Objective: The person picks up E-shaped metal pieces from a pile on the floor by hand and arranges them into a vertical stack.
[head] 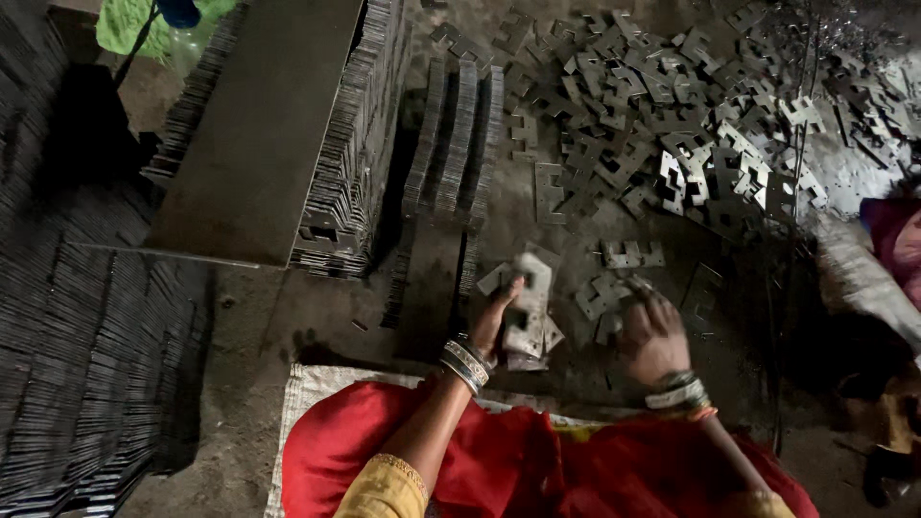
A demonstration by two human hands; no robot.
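- Head view: our left hand (494, 321) has its grip clamped on a small stack of flat stamped metal pieces (528, 317), held on edge just above the floor (249, 317) in front of our knees.
- Our right hand (652, 336) lies palm-down over a few loose metal pieces (600, 293) just right of the stack; the fingers are curled onto them, but we cannot tell whether they have actually closed on one.
- To do this step well, we judge that the stack wants squaring: thumb on one face, fingers on the other, edges tapped level so each added piece sits flush with its notches matching.
- The right hand should take one piece at a time; the cut edges look sharp, so we lift rather than drag.
- Beyond the hands, a big heap of loose pieces (691, 125) spreads across the upper right, well apart from the stack.
- Upright rows of packed pieces (456, 134) stand near the top centre, beside a large tilted metal sheet (259, 125) leaning over more packed rows.
- A dark wall of stacked pieces (77, 364) fills the left.
- Red cloth (499, 460) covers our lap over a pale sack (302, 403).
- Little blocks the reach; the light is dim and single pieces overlap, so picking one cleanly takes care.
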